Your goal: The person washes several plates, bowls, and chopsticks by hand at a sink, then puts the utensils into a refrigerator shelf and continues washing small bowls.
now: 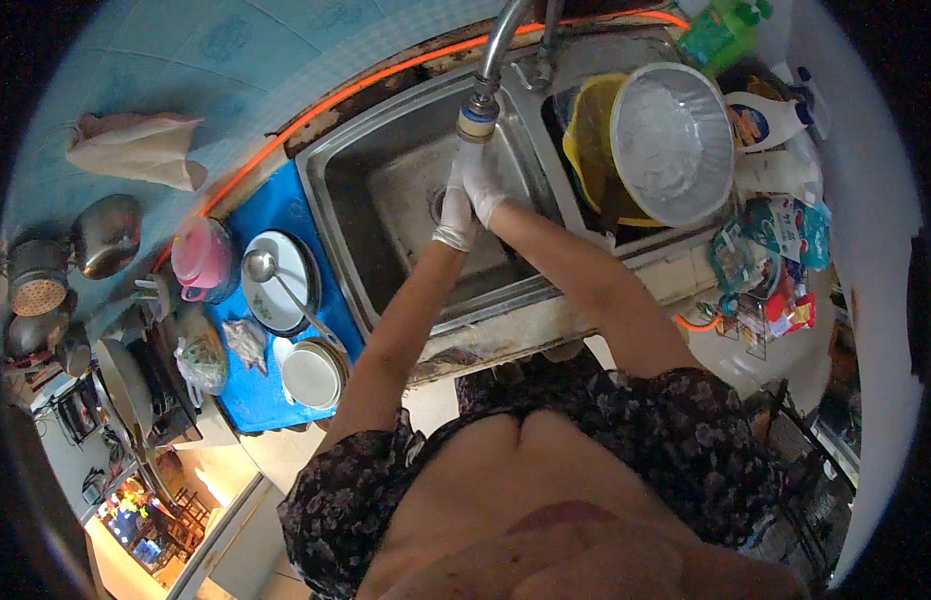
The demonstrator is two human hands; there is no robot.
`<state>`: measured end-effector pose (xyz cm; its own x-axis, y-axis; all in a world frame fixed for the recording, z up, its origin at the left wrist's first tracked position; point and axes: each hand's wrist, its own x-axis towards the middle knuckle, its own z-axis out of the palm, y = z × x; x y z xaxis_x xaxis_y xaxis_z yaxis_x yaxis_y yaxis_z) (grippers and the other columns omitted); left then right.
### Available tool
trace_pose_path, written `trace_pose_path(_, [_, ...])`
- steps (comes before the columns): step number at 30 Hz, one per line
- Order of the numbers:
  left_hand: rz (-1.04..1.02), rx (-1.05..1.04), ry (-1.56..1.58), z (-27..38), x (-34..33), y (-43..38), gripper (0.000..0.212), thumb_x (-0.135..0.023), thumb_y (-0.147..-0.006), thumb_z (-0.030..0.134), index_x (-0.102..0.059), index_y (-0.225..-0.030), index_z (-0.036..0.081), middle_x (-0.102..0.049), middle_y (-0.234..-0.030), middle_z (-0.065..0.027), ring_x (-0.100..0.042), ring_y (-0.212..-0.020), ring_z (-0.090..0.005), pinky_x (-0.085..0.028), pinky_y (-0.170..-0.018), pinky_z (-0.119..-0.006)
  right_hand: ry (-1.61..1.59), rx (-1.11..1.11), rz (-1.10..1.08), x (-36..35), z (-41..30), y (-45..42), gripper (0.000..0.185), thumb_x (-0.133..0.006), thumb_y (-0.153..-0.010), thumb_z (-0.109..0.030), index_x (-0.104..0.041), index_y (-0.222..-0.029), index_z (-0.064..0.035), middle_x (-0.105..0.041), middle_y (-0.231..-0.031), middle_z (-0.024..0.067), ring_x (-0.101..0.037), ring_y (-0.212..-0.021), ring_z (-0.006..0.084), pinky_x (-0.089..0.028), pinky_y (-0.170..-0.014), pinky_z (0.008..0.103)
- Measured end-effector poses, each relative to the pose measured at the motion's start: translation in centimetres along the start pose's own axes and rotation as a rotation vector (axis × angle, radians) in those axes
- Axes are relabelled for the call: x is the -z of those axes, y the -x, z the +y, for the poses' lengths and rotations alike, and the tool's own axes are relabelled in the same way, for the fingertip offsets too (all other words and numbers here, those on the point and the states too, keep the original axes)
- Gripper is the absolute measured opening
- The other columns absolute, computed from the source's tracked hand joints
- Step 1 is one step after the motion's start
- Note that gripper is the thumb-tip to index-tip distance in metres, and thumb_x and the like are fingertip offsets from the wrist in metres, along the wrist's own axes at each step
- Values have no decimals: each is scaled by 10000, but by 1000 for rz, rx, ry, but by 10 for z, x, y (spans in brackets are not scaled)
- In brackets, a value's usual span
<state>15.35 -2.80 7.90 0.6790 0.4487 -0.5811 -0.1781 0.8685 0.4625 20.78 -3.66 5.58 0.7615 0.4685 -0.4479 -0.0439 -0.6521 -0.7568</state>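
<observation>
Both of my hands are in thin white gloves and meet beneath the faucet (pixel 477 112), over the left basin of a stainless steel sink (pixel 394 180). My left hand (pixel 457 212) presses against my right hand (pixel 480 180), palms turned towards each other. Their fingertips reach up under the faucet's nozzle and are partly hidden. No object shows between the hands. Below them the basin floor and its dark drain (pixel 437 204) are visible.
A clear plastic bowl (pixel 671 142) and yellow basin (pixel 585 142) fill the right side. Left, a blue mat (pixel 274 202) bears plates (pixel 274 300), a ladle (pixel 262 265), stacked bowls (pixel 313 373) and a pink pitcher (pixel 200 251). Bottles (pixel 765 120) stand far right. An orange hose (pixel 405 64) runs behind.
</observation>
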Motion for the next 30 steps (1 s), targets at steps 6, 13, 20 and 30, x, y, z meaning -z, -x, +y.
trace_pose_path(6, [-125,-220,-306,-10,8,11,557,-336,-925,456,-404,-1269,23,-492,-1242,-81,-418,-1166,-228,-296,-1011,-335,-478,-110,111,3,2,-1,555,-396,-865,-480,-450,-1160,-13,-509,-1118,162,-488,-1018,292,-379,-875,400])
trace_pose_path(13, [365,-311,-447,-20,17,13,398,-558,-837,192,-485,-1209,70,-627,-895,-114,-582,-767,-222,-463,-702,-338,-1577,-455,-322,36,0,57,385,-477,-882,-319,-502,-1147,-41,-542,-1099,81,-495,-982,221,-392,-887,365])
trace_pose_path(20, [248,-631,-509,23,4,17,262,-599,-837,283,-635,-828,24,-543,-659,0,-470,-540,-97,-362,-468,-260,1185,943,272,157,-76,11,348,-402,-841,-147,-538,-1138,-27,-463,-1257,155,-357,-1235,246,-187,-1059,422])
trace_pose_path(30, [411,-534,-476,39,10,91,392,-522,-877,386,-555,-994,14,-525,-765,-62,-492,-666,-174,-395,-615,-277,738,930,219,271,-87,7,296,-494,-804,-220,-606,-1031,-66,-575,-1074,164,-508,-1030,305,-379,-911,426])
